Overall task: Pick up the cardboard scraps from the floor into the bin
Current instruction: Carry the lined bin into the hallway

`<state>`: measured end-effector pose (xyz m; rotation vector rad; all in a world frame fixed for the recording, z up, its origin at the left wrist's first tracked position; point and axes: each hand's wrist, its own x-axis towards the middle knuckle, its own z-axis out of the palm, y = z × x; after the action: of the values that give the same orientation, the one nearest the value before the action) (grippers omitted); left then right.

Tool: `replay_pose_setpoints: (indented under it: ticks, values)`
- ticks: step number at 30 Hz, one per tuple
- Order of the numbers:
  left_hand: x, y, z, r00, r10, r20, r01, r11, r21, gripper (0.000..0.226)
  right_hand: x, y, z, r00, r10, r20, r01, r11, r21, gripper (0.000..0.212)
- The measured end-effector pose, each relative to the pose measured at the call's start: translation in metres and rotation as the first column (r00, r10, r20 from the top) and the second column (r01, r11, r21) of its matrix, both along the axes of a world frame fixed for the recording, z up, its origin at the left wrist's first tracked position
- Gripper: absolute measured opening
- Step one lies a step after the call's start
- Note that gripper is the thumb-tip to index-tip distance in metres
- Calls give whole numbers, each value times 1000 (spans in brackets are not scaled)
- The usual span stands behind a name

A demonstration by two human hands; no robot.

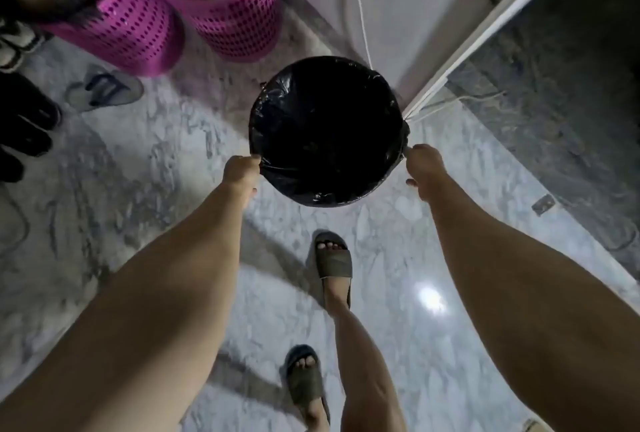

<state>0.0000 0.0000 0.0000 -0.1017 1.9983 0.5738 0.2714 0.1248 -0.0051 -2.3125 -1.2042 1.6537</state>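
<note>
Head view: bin [327, 130], lined with a black bag, was held above the marble floor [398, 230]. Left hand [241, 168] gripped its left rim, right hand [424, 168] its right rim. No cardboard scraps discernible. Two pink baskets [207, 15] stood behind.

The bin [325, 130] was lined in glossy black plastic. The floor [398, 230] was patterned in white marble veined with grey, and a darker grey stone strip [554, 119] was seen at the right. Two baskets [180, 15] were coloured bright magenta and pierced with rows of small holes. The sandals [332, 258] were coloured olive-grey. A white cord [360, 8] was seen.
</note>
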Motion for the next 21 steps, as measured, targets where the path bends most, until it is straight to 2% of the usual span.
replay_pose_setpoints:
  ticks: [1,3,5,8,11,13,17,18,21]
  values:
    - [1,5,-7,1000,-3,-13,3,1000,0,26,-1,5,-9,999,-19,31,19,1000,19,20]
    - [0,9,-22,996,90,18,-90,996,28,14,2,12,-27,992,-126,-6,126,992,-3,9]
    - [2,4,-35,980,184,73,-188,981,46,25,6,11,-41,969,-227,-97,219,972,-83,17]
    - [2,-2,-44,945,297,135,-311,945,98,25,13,13,-48,935,-308,-175,296,951,-89,15]
    - [0,-6,-55,934,305,184,-328,939,107,26,17,18,-58,911,-352,-213,330,935,-133,22]
    - [0,-7,-60,922,327,207,-356,927,119,32,15,21,-63,894,-375,-247,346,926,-152,17]
    - [-4,-13,-70,905,322,279,-373,915,154,33,18,23,-73,772,-542,-332,522,839,-155,12]
    - [-5,-14,-70,898,325,295,-381,912,154,30,18,21,-75,774,-552,-311,528,833,-165,11]
    - [-10,-11,-67,898,327,294,-377,917,131,20,13,23,-82,903,-411,-126,390,906,-163,12]
